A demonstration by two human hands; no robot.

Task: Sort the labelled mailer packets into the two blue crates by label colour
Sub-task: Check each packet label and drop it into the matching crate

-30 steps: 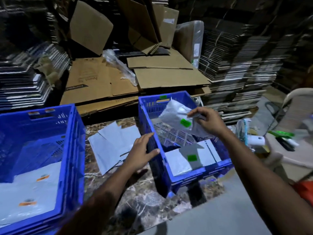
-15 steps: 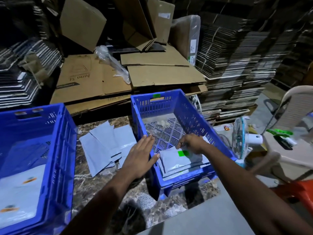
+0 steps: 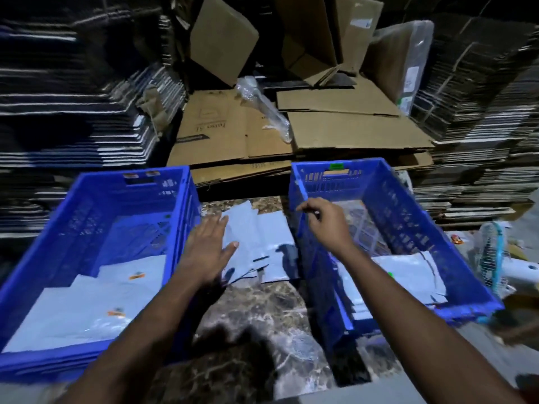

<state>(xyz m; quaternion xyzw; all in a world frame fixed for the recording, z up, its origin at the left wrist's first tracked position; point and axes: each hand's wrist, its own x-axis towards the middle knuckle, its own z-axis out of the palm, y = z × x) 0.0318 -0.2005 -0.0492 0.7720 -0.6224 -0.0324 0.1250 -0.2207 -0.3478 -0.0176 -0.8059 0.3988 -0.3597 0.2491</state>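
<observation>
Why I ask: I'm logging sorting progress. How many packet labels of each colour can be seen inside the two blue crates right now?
Orange labels, in the left crate: 2
Green labels, in the right crate: 1
Total: 3

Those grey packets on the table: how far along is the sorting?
Partly done. The left crate holds packets with orange labels, and the right crate holds packets, one showing a green label. Neither hand holds anything now: the left hand reaches flat over the unsorted pile, and the right hand hovers by the right crate. That pile remains.
</observation>
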